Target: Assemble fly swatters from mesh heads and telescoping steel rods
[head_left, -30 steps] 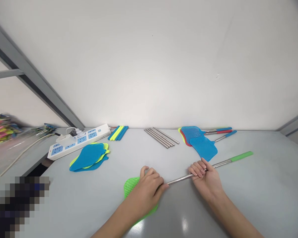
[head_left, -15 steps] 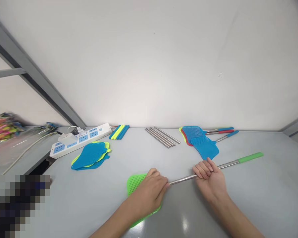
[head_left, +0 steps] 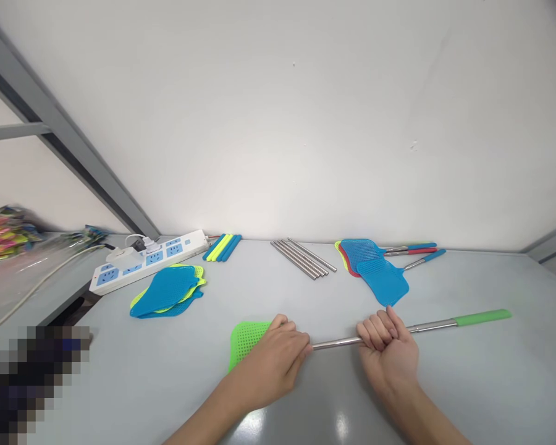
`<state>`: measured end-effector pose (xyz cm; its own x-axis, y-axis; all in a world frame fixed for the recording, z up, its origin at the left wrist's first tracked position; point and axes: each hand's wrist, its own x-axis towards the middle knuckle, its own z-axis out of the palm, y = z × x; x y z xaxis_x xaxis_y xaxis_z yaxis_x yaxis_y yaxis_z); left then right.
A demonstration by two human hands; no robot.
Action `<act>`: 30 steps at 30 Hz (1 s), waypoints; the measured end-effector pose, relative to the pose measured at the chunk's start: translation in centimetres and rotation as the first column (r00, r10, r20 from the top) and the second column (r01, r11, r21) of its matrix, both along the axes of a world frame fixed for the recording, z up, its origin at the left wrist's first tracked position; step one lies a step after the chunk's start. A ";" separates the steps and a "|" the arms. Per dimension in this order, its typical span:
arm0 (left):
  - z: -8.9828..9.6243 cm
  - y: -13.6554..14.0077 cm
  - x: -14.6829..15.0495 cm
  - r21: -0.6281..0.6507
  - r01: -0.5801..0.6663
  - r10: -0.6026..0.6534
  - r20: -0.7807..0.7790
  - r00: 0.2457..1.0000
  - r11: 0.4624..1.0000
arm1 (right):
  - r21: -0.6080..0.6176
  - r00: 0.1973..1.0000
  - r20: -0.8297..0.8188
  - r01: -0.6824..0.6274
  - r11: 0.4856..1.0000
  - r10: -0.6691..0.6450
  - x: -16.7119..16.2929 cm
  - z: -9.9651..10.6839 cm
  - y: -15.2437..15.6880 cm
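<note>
Green swatter [head_left: 336,344] in hand, low over the near part of the grey table [head_left: 500,383], lying crosswise in front of the person. Progress, as I judge it from where I stand: this one has all three parts in line, head, rod and grip, so it looks all but complete; whether the neck joint is fully seated I cannot tell, since a hand covers it. Behind it, to the right, a fanned pile of blue, red and yellow swatters [head_left: 383,283] appears done, heads and shafts together. Left over, apart from one another: loose heads [head_left: 169,289] in blue and yellow, coloured grip tubes [head_left: 223,248] in a row, bare metal rods [head_left: 301,259] side by side.

Hands: left hand [head_left: 280,355] closed over the neck end, fingers bent, thumb along the rod; its exact hold underneath is hidden. Right hand [head_left: 389,349] wrapped around the rod midway, fingers curled fully in, wrist turned up.

Appearance: bright green perforated head [head_left: 248,340], partly hidden by the left hand and forearm; shiny silver rod, stepped, thinner between the hands, thicker toward the grip; smooth plain green grip [head_left: 484,317] at the far right end, tilted slightly upward in my view
</note>
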<state>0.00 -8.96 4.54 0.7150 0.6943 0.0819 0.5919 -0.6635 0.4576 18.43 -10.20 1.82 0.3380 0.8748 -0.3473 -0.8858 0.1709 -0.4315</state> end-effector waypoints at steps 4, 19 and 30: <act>-0.1 0.0 0.0 -0.032 0.002 -0.002 -0.010 1.000 0.999 | -0.016 0.999 -0.028 0.022 1.000 -0.022 -0.5 0.2 -0.1; -0.2 -0.4 0.5 0.020 -0.022 0.022 -0.004 1.000 1.000 | 0.005 0.999 0.043 0.012 1.000 -0.012 -1.4 0.2 -0.2; -0.6 -0.4 0.8 0.029 -0.015 0.016 -0.028 0.999 0.999 | -0.021 0.999 -0.013 0.040 0.999 -0.041 -1.6 -0.3 -0.1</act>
